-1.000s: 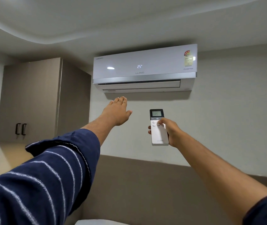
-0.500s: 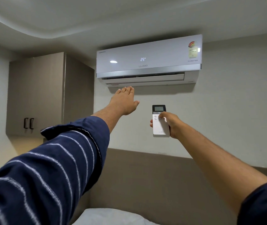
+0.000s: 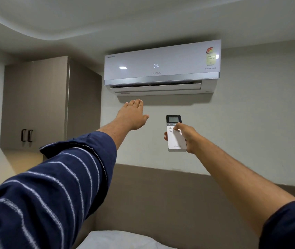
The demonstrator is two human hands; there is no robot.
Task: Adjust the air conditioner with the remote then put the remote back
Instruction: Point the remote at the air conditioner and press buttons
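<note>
A white wall air conditioner [image 3: 162, 68] hangs high on the wall, its display reading 24 and its flap open. My right hand [image 3: 188, 136] holds a white remote [image 3: 175, 139] with a dark screen upright, pointed at the unit, thumb resting on the upper buttons. My left hand [image 3: 133, 115] is stretched up flat, fingers together and empty, just below the unit's outlet.
A brown wall cabinet [image 3: 35, 105] with two black handles hangs at the left. A brown padded headboard [image 3: 179, 203] runs along the wall below, and a white pillow [image 3: 118, 239] lies at the bottom edge.
The display has gone from 25 to 24. My thumb has shifted on the remote's buttons. Both arms stay raised while the view has tilted slightly.
</note>
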